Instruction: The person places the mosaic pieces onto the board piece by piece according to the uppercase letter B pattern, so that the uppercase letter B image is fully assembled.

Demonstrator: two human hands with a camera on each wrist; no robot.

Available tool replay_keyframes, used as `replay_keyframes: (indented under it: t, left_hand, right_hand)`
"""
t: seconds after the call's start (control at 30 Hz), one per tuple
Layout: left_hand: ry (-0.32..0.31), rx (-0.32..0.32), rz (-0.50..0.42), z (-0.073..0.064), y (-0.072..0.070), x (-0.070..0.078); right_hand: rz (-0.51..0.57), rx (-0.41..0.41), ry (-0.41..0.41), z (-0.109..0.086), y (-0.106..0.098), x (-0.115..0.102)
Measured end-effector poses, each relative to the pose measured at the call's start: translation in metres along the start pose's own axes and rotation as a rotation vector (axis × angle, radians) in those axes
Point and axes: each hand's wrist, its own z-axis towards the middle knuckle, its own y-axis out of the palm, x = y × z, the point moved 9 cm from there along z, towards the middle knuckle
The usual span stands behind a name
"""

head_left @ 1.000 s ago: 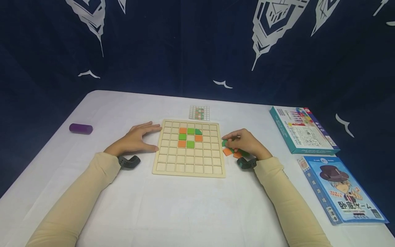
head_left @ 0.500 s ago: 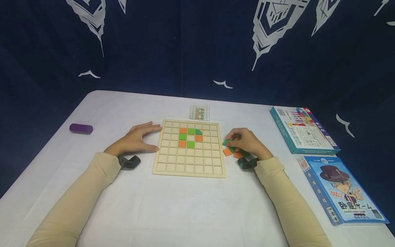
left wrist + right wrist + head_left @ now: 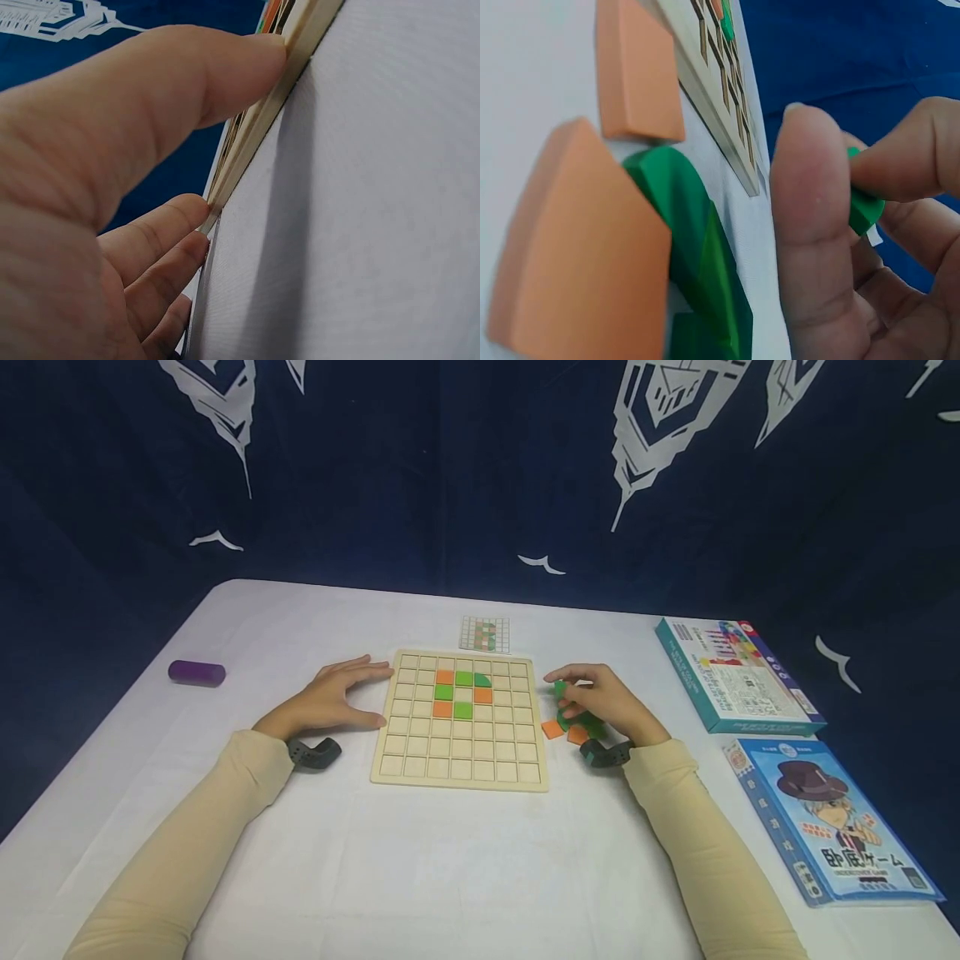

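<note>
A wooden grid board lies mid-table with green and orange tiles set in several of its cells. At its left edge, my left hand rests spread, thumb and fingertips against the rim; the left wrist view shows the thumb on the wooden side. Right of the board, my right hand pinches a green tile between thumb and fingers, partly hidden by them. Below that hand lies a loose pile of orange tiles and green tiles, seen close in the right wrist view.
A small printed pattern card lies behind the board. To the far left is a purple cylinder. Two game boxes, one teal-sided and one blue, lie at the right. A dark patterned curtain hangs behind the table.
My right hand has drawn up and slightly away from the pile with a green tile in its fingers, its index finger now straighter. The left hand and board have stayed put.
</note>
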Motion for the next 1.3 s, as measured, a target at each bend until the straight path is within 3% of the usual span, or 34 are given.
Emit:
replay_keyframes:
  t: [0.33,0.67,1.1,1.3]
  left_hand:
    - [-0.01,-0.001,-0.013,0.0,0.001,0.0]
    - [-0.01,-0.005,-0.018,0.0,0.001,0.0]
    - [-0.002,-0.003,-0.019,0.0,0.0,0.002]
    - [0.001,0.001,-0.01,0.0,0.001,-0.001]
  right_hand:
    - [0.114,-0.007,0.011,0.001,0.001,-0.002]
    - [0.29,-0.089,0.052,0.0,0.022,-0.006]
    - [0.28,-0.126,0.128,0.0,0.039,-0.01]
    - [0.286,-0.163,0.083,0.004,0.049,-0.017]
